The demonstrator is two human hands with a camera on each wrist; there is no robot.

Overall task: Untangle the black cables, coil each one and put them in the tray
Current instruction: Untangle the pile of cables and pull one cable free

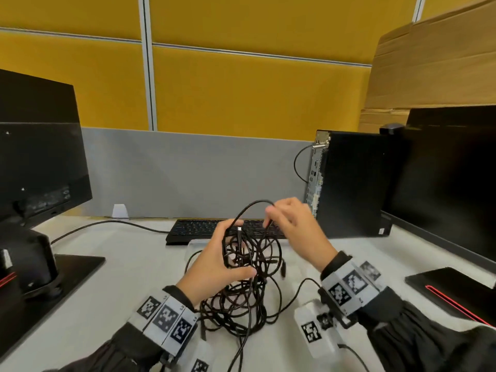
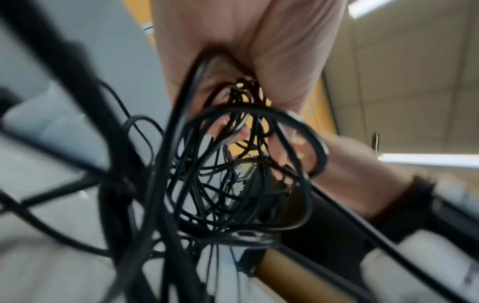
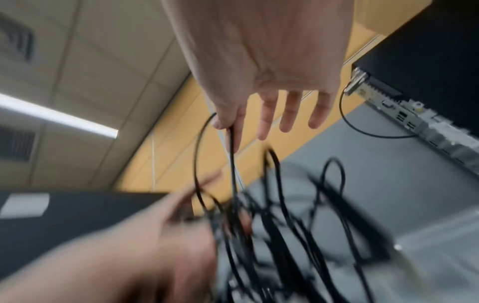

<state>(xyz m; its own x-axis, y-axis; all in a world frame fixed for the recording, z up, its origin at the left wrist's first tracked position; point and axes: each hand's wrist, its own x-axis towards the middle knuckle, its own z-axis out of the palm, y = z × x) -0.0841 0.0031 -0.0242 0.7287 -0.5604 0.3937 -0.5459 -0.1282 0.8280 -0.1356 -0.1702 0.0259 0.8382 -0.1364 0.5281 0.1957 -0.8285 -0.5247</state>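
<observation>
Left hand (image 1: 214,261) grips cables (image 1: 241,285).

A keyboard (image 1: 214,229) lies between two monitors (image 1: 40,157) (screens dark) beside a desktop computer (image 1: 351,183).

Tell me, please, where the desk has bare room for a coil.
Bare desk lies between the left monitor base and the cable tangle, and in front of the computer tower. Crowded centre: tangle over the tray.

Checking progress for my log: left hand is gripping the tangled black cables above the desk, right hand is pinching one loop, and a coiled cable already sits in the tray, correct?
Not quite: no coiled cable shows in the tray in the head view. The left hand does grip the tangled black cables, and the right hand pinches one loop.
</observation>
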